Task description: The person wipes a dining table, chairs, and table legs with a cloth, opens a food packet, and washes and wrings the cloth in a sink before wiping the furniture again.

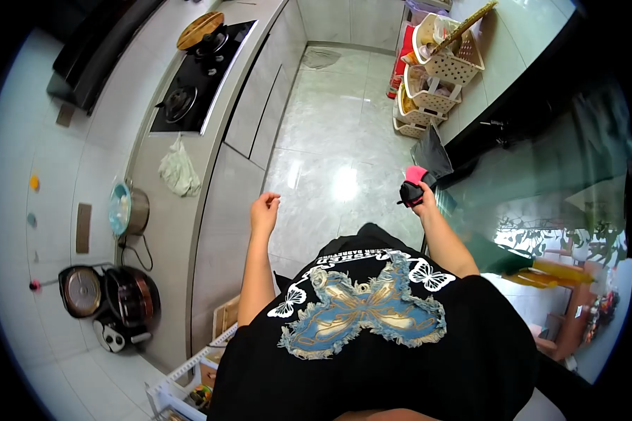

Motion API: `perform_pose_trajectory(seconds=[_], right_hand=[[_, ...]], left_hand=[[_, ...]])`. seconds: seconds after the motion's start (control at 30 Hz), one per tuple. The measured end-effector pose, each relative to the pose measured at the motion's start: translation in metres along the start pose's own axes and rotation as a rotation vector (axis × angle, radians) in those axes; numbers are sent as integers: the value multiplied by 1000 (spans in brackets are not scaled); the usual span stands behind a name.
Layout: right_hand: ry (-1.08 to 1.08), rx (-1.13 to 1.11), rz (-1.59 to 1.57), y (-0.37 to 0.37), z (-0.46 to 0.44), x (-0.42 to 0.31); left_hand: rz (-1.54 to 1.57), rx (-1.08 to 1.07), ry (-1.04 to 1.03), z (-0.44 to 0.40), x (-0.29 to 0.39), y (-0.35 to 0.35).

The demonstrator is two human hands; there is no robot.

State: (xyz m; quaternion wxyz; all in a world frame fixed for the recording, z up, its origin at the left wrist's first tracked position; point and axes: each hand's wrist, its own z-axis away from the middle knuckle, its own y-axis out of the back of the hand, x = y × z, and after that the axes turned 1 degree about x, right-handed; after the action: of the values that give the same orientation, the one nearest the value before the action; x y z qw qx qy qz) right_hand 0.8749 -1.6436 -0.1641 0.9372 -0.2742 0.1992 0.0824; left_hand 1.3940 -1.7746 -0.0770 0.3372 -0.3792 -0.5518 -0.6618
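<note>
My right hand is closed round a small pink and black item, held out over the floor beside the dark-framed glass door. Its exact kind is hard to make out. Out in front of the cabinets, my left hand is raised with its fingers curled together; whether anything small is between them is hidden. It touches no furniture. A black shirt with a denim butterfly patch covers my body below both hands.
Along the left counter are a stove, a white plastic bag, a metal pot and an open black cooker. Stacked baskets stand at the right wall. A wheeled-looking white rack is lower left.
</note>
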Motion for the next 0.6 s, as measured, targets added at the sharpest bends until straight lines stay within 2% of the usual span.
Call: perform_pose_trajectory(seconds=[0.1, 0.2, 0.37, 0.47, 0.57, 0.6], right_hand=[[-4, 12, -37, 0, -19, -19], [38, 80, -80, -8, -43, -39], [-12, 115, -64, -59, -119, -91], [-37, 85, 3, -163, -154, -118], [-52, -118, 7, -285, -199, -131], [-53, -110, 93, -335, -207, -136]], left_hand=[[88, -134, -112, -85, 41, -36], [35, -285, -162, -162, 88, -72], [-59, -335, -227, -286, 106, -121], [-122, -347, -221, -363, 126, -116], [-89, -345, -176, -440, 140, -95], [-44, -326, -143, -466, 144, -88]])
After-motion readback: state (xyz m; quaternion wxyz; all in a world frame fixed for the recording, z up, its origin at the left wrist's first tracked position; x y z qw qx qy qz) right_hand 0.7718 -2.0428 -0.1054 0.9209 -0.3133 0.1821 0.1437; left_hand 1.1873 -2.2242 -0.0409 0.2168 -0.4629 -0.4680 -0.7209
